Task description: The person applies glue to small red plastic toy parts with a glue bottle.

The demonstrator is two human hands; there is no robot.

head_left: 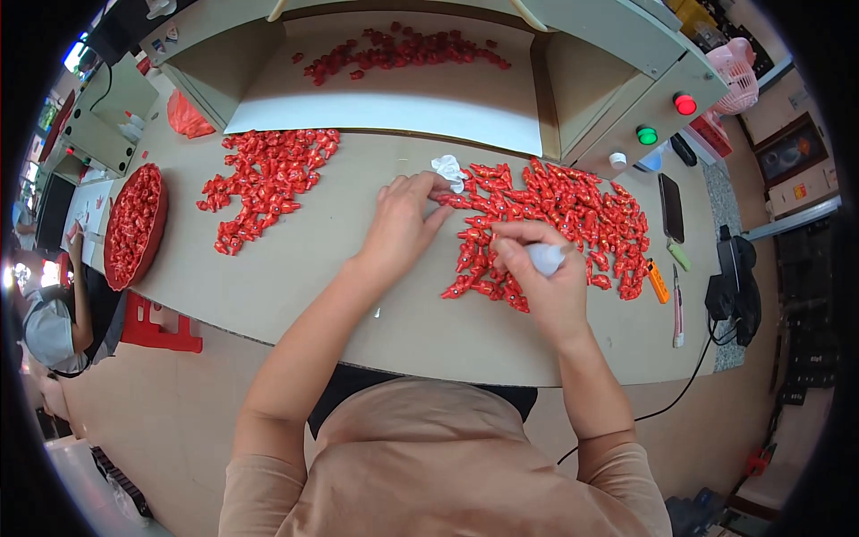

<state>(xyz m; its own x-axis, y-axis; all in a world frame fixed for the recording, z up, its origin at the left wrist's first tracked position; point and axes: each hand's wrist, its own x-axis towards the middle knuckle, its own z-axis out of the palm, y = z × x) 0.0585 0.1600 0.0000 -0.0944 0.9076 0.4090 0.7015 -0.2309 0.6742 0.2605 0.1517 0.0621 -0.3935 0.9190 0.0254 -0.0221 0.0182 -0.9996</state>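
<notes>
My right hand (pixel 548 277) is closed around a small whitish squeeze bottle (pixel 547 259), its tip near the red pieces. My left hand (pixel 400 221) has thumb and forefinger bent at the edge of the group, pinching a small red figurine (pixel 455 201). Many glossy red figurines with dark eye-like dots, a spread group (pixel 573 201), lie beneath and beyond my right hand. Just past my left fingertips is a crumpled white tissue (pixel 449 170). The exact grip of the left fingers is partly hidden.
More red pieces form a pile (pixel 268 179) at left, fill a red basin (pixel 136 224), and lie inside the open cabinet (pixel 385 103). At right are a phone (pixel 671 208), green lighter (pixel 679 255), orange tool (pixel 658 282) and cutter knife (pixel 677 309). A co-worker (pixel 58 327) sits far left.
</notes>
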